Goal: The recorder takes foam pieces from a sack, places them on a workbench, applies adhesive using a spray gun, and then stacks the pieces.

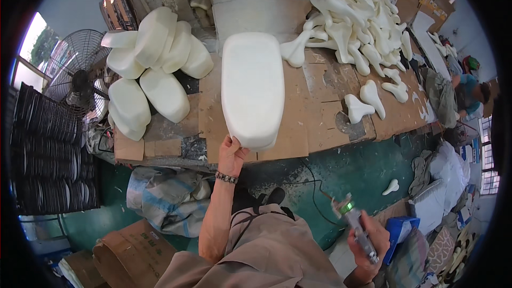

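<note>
the left hand's [232, 152] fingers pinch a white block [253, 88] at the near edge of the cardboard-covered table [297, 96]; the right hand [372, 240] grips a grey tool [358, 228] beyond that edge (not touching). this block seems unfinished; the pile [152, 37] table-left, i cannot tell.

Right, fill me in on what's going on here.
The left hand touches the near end of a large rounded white block at the middle of a cardboard-covered bench. The right hand holds a grey handheld tool out to the right, away from the block. Similar blocks are piled on the bench's left, slim flared pieces on its right.
</note>
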